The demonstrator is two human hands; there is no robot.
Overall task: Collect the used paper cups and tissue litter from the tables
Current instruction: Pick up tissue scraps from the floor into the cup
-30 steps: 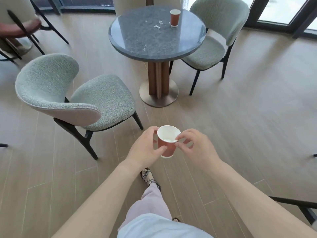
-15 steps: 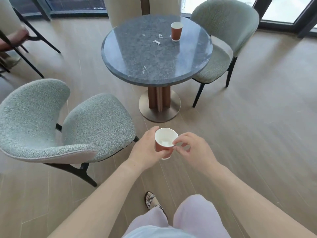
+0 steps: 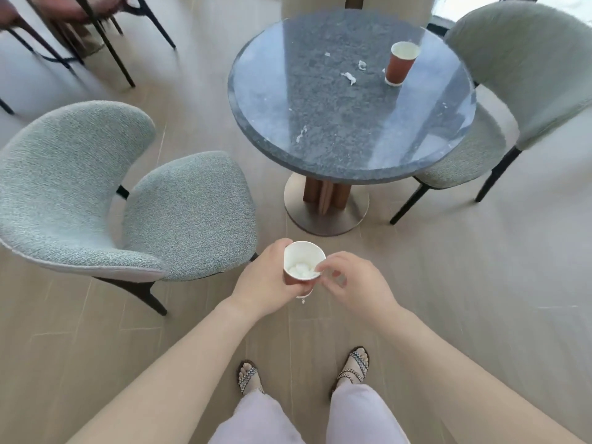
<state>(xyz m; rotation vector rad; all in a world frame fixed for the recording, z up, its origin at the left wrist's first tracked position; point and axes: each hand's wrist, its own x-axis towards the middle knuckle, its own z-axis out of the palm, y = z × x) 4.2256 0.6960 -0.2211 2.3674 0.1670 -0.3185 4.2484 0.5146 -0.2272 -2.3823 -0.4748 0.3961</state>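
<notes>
A person stands on a wood-plank floor (image 3: 480,283) beside a round grey stone table (image 3: 336,129). The left grip (image 3: 266,283) is wrapped around the side of a reddish-brown paper cup (image 3: 304,255), held in the air in front of the body and short of the table's near edge. The held cup stands nearly upright, its long axis vertical and its white mouth open upward toward the camera. A wad of white tissue (image 3: 299,271) lies in its bottom. The right grip (image 3: 358,286) has curled fingers, with thumb and forefinger meeting at the cup's right rim. Motion blur hides whether they pinch the rim, a shred of tissue, or nothing.

A second paper cup (image 3: 400,64) stands upright on the far right of the table, mouth up. Torn tissue scraps (image 3: 349,78) lie just left of it, and another scrap (image 3: 301,134) sits nearer the front edge. Grey-green upholstered chairs flank the table at left (image 3: 96,193) and right (image 3: 528,59).
</notes>
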